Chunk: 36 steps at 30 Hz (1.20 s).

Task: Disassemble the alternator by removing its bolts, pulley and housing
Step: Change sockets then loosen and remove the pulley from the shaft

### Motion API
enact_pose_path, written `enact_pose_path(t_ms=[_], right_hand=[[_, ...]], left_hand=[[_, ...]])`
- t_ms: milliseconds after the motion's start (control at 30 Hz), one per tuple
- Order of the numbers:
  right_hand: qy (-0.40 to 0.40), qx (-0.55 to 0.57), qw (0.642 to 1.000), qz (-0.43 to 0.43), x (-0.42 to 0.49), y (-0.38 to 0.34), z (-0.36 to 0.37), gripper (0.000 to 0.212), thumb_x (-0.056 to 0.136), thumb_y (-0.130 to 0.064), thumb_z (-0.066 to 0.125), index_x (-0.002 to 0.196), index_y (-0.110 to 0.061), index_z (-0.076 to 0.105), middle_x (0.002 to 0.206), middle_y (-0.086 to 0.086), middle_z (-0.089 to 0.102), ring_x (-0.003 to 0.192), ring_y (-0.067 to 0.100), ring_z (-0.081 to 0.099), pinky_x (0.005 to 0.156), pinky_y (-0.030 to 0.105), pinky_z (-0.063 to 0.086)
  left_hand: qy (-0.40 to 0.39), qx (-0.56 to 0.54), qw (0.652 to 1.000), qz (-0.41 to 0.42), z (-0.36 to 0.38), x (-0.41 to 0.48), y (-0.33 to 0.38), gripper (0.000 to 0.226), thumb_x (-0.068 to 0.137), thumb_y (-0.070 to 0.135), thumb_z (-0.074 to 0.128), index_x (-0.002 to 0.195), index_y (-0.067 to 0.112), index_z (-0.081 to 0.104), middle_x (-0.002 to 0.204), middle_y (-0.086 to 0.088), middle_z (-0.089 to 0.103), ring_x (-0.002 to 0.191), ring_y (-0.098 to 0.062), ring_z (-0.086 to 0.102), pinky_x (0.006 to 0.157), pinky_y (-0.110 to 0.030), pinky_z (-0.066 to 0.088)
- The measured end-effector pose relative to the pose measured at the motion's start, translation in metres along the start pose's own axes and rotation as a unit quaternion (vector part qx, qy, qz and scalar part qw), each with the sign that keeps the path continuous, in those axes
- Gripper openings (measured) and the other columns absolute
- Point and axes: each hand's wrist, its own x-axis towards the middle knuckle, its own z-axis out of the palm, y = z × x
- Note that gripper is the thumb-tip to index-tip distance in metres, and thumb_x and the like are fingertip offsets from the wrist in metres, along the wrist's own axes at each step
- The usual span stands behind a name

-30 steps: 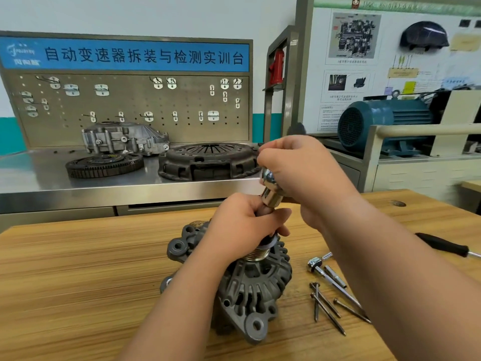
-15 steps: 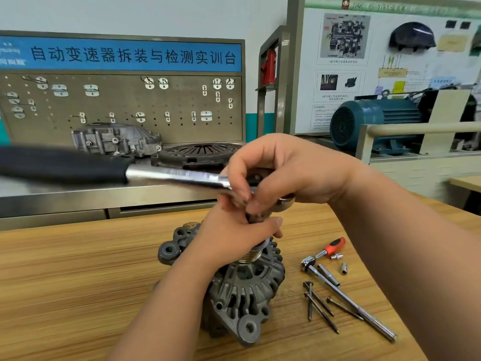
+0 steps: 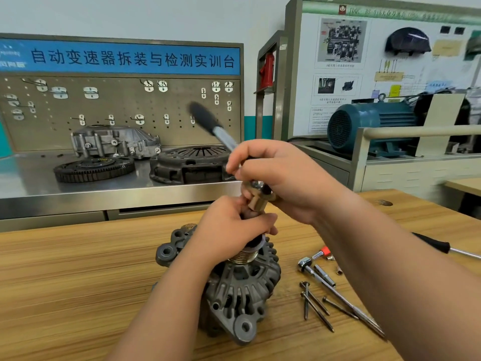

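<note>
Standing upright on the counter [image 3: 78,282], the alternator [image 3: 242,290] is restrained only by the left grip [image 3: 229,230] curled round its pulley [image 3: 243,256] while the right grip [image 3: 276,175] clasps the ratchet [image 3: 208,123] above the socket [image 3: 257,201]; a tilted socket could slip off and topple the alternator.

matt grey cast-metal alternator [image 3: 242,290], shiny metal socket [image 3: 257,198], grained wood table [image 3: 78,282]
</note>
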Motion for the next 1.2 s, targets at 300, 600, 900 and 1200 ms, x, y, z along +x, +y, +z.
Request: enact_pose_path(t_ms=[300, 600, 900, 1200], right_hand=[[-0.250, 0.102, 0.963, 0.002, 0.008, -0.006, -0.008, 0.022, 0.072, 0.013, 0.049, 0.069, -0.007, 0.057, 0.076, 0.006, 0.060, 0.047, 0.012, 0.054, 0.063, 0.036, 0.043], [0.300, 0.146, 0.942, 0.020, -0.007, 0.013, 0.028, 0.023, 0.086, 0.001, 0.055, 0.071, -0.016, 0.057, 0.063, -0.003, 0.056, 0.053, 0.016, 0.056, 0.046, 0.024, 0.046], [-0.104, 0.150, 0.983, 0.002, 0.006, 0.012, -0.012, 0.023, 0.070, 0.005, 0.050, 0.065, -0.016, 0.059, 0.077, 0.010, 0.050, 0.040, 0.012, 0.047, 0.059, 0.037, 0.033], [-0.170, 0.168, 0.971, -0.010, 0.013, 0.006, -0.005, 0.021, 0.072, 0.010, 0.048, 0.071, -0.010, 0.055, 0.079, 0.014, 0.053, 0.054, 0.013, 0.051, 0.060, 0.033, 0.048]], left_hand=[[-0.001, 0.012, 1.000, 0.027, -0.001, -0.003, -0.005, 0.024, 0.087, 0.029, 0.067, 0.065, 0.032, 0.075, 0.055, 0.004, 0.062, 0.058, 0.001, 0.055, 0.058, -0.014, 0.043], [0.016, 0.061, 0.998, -0.012, 0.003, 0.001, 0.002, 0.050, 0.080, 0.011, 0.057, 0.034, 0.024, 0.042, 0.031, 0.009, 0.034, 0.032, -0.007, 0.028, 0.035, -0.015, 0.020], [-0.015, -0.024, 1.000, -0.009, 0.002, 0.004, -0.005, 0.025, 0.086, 0.024, 0.069, 0.061, 0.022, 0.074, 0.063, 0.009, 0.071, 0.060, -0.008, 0.065, 0.061, -0.021, 0.050], [-0.012, -0.025, 0.999, 0.028, -0.001, 0.000, -0.003, 0.019, 0.089, 0.020, 0.066, 0.070, 0.017, 0.068, 0.055, 0.015, 0.066, 0.052, 0.006, 0.056, 0.055, -0.007, 0.040]])
